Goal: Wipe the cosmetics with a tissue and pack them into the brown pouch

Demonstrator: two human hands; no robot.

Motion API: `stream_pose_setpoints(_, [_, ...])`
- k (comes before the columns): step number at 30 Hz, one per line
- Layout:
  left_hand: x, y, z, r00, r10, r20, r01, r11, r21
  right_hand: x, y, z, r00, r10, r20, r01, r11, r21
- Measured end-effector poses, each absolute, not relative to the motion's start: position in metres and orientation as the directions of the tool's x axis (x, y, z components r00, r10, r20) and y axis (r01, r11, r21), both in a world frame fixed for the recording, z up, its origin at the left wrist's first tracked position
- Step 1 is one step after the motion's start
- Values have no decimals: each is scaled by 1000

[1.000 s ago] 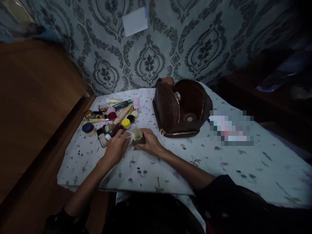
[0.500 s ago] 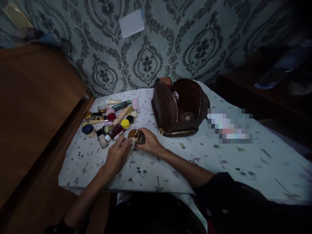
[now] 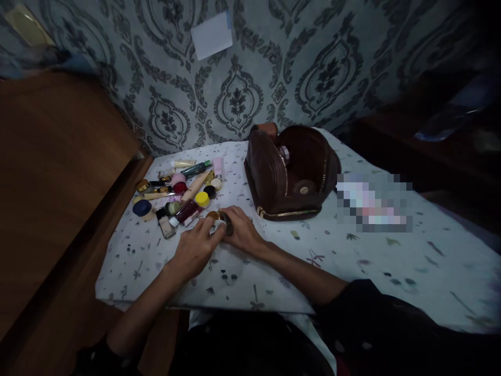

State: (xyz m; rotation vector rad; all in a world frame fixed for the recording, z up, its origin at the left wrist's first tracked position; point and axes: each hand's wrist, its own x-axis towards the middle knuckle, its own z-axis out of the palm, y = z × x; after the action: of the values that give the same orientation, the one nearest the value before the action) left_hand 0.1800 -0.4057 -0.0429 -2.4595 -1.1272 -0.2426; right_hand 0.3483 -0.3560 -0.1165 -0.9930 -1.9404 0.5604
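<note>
Fingers of both hands gather at a dark jar [image 3: 229, 224]

The left hand [image 3: 193, 248] pinches a small white piece [image 3: 219, 223] against the jar's gold-brown top; the right hand [image 3: 243, 231] grips the jar from three o'clock. Whether the jar touches the floral-covered desk [image 3: 238, 282] cannot be told. Taking the jar as the dial's centre, a black-capped bottle [image 3: 166, 225] lies at nine o'clock, with a dark red bottle [image 3: 186, 212] just beyond it. At eleven, near the hands, sits a yellow-lidded jar [image 3: 202, 199]. A brown bag [image 3: 291, 180] stands unzipped at two. Farther off, a pink tube [image 3: 218, 167] lies at twelve, beside a dark green tube [image 3: 195, 169]. Behind everything rises a patterned wall [image 3: 238, 99], bearing a white sheet [image 3: 212, 36] at twelve.
</note>
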Motion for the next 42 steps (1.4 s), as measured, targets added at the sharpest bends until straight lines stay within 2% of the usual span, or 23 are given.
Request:
stream_pose_setpoints(6, [196, -399, -13, 575, 814, 81, 784, -520, -339, 346, -356, -117, -366, 760, 538, 399, 650, -647])
stream_pose_setpoints(10, [193, -388, -4, 493, 868, 54, 851, -469, -236, 345, -355, -118, -378, 745, 550, 405, 667, -625])
stream_pose_setpoints(12, [184, -379, -6, 472, 876, 94, 881, -465, -89, 346, -354, -118, -389, 742, 545, 402, 670, -625])
stream_pose_setpoints(14, [172, -368, -11, 477, 866, 153, 861, -495, 118, 346, -355, -119, -404, 739, 540, 384, 673, -633])
stream_pose_setpoints(18, [151, -348, -27, 480, 850, 217, 681, -517, 519, 346, -355, -119, -410, 748, 522, 358, 659, -662])
stream_pose_setpoints(21, [144, -344, -40, 381, 909, 168, 518, -360, 776, 347, -355, -118, -401, 765, 504, 343, 635, -692])
stream_pose_setpoints(24, [144, -347, -53, 258, 963, 75, 345, -164, 924, 348, -355, -117, -379, 792, 479, 344, 601, -721])
stream_pose_setpoints(28, [149, -355, -67, 142, 989, -47, 144, 27, 989, 348, -353, -115, -329, 838, 435, 362, 538, -761])
stream_pose_setpoints(31, [155, -360, -75, 56, 994, -97, 27, 95, 995, 347, -352, -114, -287, 873, 394, 350, 479, -805])
stream_pose_setpoints(37, [173, -371, -85, -56, 996, -70, -112, 64, 992, 345, -353, -110, -193, 920, 341, 318, 388, -865])
stream_pose_setpoints(42, [184, -381, -86, -83, 996, 10, -93, -18, 995, 346, -355, -107, -135, 953, 272, 307, 301, -903])
